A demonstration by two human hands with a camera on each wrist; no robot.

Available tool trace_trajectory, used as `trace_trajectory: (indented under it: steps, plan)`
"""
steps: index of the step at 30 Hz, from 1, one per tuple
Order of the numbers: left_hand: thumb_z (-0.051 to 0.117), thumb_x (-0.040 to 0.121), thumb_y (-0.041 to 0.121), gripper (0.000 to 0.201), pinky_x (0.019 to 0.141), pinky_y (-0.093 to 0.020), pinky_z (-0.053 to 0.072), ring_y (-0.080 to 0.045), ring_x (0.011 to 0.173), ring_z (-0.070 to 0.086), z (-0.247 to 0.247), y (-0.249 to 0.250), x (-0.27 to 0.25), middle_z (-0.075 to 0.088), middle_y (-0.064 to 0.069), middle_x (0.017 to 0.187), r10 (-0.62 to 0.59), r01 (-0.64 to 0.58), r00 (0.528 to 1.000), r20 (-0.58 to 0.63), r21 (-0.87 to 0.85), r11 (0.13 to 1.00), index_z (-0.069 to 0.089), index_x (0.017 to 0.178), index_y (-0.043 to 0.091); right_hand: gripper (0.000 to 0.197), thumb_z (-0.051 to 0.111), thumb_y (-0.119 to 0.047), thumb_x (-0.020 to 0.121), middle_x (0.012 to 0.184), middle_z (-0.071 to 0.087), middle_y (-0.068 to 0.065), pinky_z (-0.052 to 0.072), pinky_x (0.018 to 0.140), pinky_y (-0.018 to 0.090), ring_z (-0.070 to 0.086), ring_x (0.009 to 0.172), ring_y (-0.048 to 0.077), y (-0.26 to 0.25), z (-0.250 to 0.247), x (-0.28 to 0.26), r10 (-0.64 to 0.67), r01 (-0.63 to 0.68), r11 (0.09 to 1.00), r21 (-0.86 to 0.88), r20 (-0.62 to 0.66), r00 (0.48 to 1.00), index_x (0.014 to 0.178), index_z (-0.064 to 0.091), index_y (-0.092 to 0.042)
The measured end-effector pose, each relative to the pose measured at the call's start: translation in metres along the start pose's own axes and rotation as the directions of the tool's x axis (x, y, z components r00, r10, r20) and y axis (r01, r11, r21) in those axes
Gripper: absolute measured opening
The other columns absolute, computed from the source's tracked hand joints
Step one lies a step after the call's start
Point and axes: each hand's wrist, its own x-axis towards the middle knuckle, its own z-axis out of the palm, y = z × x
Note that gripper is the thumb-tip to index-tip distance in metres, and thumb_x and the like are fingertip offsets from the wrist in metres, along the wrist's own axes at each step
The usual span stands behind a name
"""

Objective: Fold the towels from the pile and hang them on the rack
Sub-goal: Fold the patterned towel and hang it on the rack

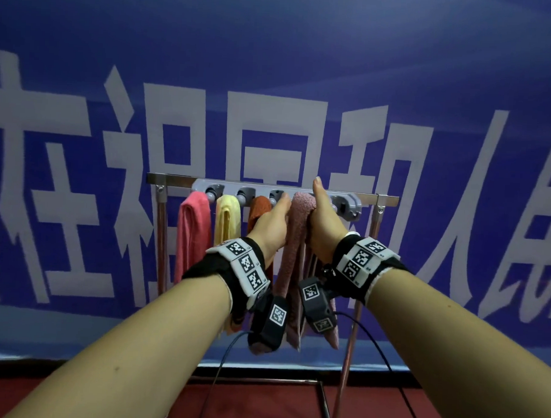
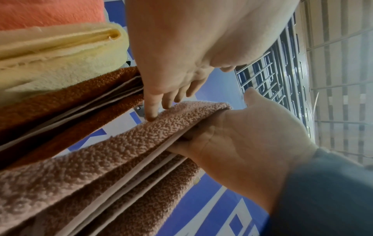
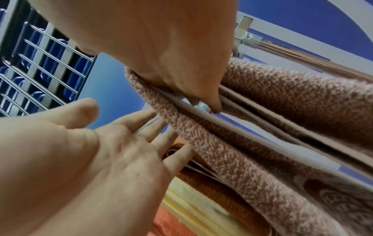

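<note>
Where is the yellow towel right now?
In the head view, the yellow towel hangs on the rack, second from the left, between the pink towel and the orange towel.

Wall fully covered by blue banner (image 1: 274, 50) bearing large white characters. Floor (image 1: 259, 410) red. Metal grille (image 2: 268, 75) overhead.

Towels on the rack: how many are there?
4. Left to right: pink towel, yellow towel, rust towel partly behind the left hand, mauve towel held by the right hand. More could be hidden.
</note>
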Motion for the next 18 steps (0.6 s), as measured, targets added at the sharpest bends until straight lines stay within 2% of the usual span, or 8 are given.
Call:
trace_trajectory:
  steps: [3,5,6,8,10,13,15,18]
  plan:
    - [0.028,0.106,0.051,0.047,0.094,-0.031,0.036,-0.002,0.089,0.056,-0.004,-0.006,0.030,0.057,0.017,0.099,-0.019,0.020,0.999,-0.042,0.027,0.999,0.063,0.124,0.024,0.135,0.050,-0.107,0.046,0.157,0.045,0.010,0.010,0.124,0.061,0.037,0.148,0.025,0.015,-0.020,0.053,0.041,-0.041,0.999,-0.030,-0.004,0.999,0.152,0.045,-0.022]
    - [0.027,0.108,0.047,0.051,0.100,-0.032,0.037,-0.005,0.109,0.059,-0.005,-0.011,0.047,0.062,0.011,0.121,-0.013,0.013,0.999,-0.036,0.000,1.000,0.056,0.137,0.017,0.135,0.048,-0.108,0.045,0.156,0.046,0.011,0.011,0.122,0.064,0.038,0.147,0.029,0.009,-0.020,0.058,0.067,-0.067,0.997,-0.043,-0.010,0.998,0.150,0.047,-0.023]
    - [0.026,0.109,0.044,0.054,0.105,-0.032,0.034,-0.008,0.127,0.053,-0.007,-0.014,0.055,0.054,0.006,0.142,-0.014,0.013,1.000,-0.017,-0.021,1.000,0.045,0.147,0.012,0.124,0.043,-0.106,0.055,0.151,0.052,0.012,0.017,0.121,0.063,0.044,0.143,0.030,0.000,-0.012,0.046,0.073,-0.075,0.996,-0.057,-0.024,0.997,0.144,0.055,-0.020]
    - [0.024,0.109,0.042,0.056,0.104,-0.027,0.032,-0.011,0.143,0.038,-0.008,-0.018,0.066,0.038,0.001,0.158,-0.005,0.006,1.000,0.008,-0.052,0.999,0.035,0.154,0.011,0.099,0.030,-0.091,0.082,0.133,0.066,0.017,0.040,0.112,0.055,0.060,0.128,0.030,-0.014,0.006,0.022,0.083,-0.087,0.992,-0.090,-0.054,0.995,0.129,0.067,-0.012]
    - [0.025,0.108,0.043,0.055,0.093,-0.022,0.038,-0.009,0.138,0.043,-0.009,-0.022,0.074,0.041,0.003,0.156,0.005,-0.004,1.000,0.010,-0.063,0.998,0.037,0.154,0.014,0.089,0.023,-0.079,0.094,0.122,0.071,0.016,0.054,0.093,0.042,0.068,0.113,0.026,-0.012,0.009,0.026,0.070,-0.074,0.993,-0.094,-0.048,0.996,0.125,0.067,-0.008]
    - [0.029,0.107,0.043,0.052,0.088,-0.022,0.039,0.003,0.102,0.057,-0.016,-0.030,0.090,0.051,0.002,0.150,0.036,-0.037,0.999,-0.020,-0.061,0.997,0.046,0.149,0.016,0.076,0.021,-0.073,0.098,0.106,0.073,0.005,0.053,0.076,0.033,0.068,0.095,0.015,-0.003,0.007,0.041,0.053,-0.054,0.994,-0.095,-0.017,0.998,0.119,0.066,-0.015]
    - [0.030,0.107,0.043,0.052,0.080,-0.021,0.042,0.009,0.087,0.055,-0.021,-0.036,0.098,0.054,0.003,0.146,0.047,-0.049,0.999,-0.025,-0.067,0.997,0.047,0.147,0.016,0.073,0.025,-0.073,0.098,0.108,0.074,0.005,0.053,0.073,0.032,0.071,0.089,0.013,0.003,0.007,0.048,0.061,-0.064,0.994,-0.087,-0.034,0.998,0.118,0.067,-0.017]
    - [0.031,0.107,0.041,0.048,0.059,-0.012,0.047,0.012,0.075,0.059,-0.023,-0.041,0.105,0.060,0.010,0.125,0.043,-0.043,0.999,-0.005,-0.067,0.997,0.053,0.142,0.017,0.072,0.032,-0.069,0.100,0.128,0.067,0.009,0.052,0.080,0.030,0.067,0.105,0.016,0.007,0.014,0.057,0.048,-0.052,0.997,-0.054,-0.074,0.996,0.137,0.058,-0.013]
